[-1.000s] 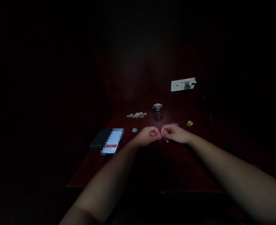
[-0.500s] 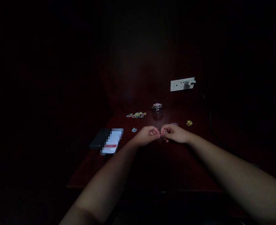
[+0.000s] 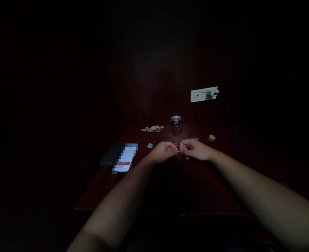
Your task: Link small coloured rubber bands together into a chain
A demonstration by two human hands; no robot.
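Observation:
My left hand (image 3: 166, 151) and my right hand (image 3: 195, 149) meet over the table, both closed in a pinch. A small pinkish rubber band (image 3: 178, 151) is stretched in the narrow gap between their fingertips. Just behind my left fingers lies a reddish rubber band (image 3: 175, 144), partly hidden. Purple rubber bands (image 3: 195, 139) show past the back of my right hand. Light blue rubber bands (image 3: 150, 145) rest to the left of my left hand, and yellow ones (image 3: 211, 138) lie to the right, farther back.
A mixed pile of coloured rubber bands (image 3: 153, 129) lies at the back left, beside a clear lidded jar (image 3: 176, 122). At the left edge of the dark red table (image 3: 196, 196) are a lit phone (image 3: 125, 159) and a black box-like object (image 3: 111, 155). A wall socket (image 3: 204, 94) holds a plug with a cable.
My fingertips have drawn slightly apart, and the pinkish rubber band now shows between them. More of the reddish band behind is visible.

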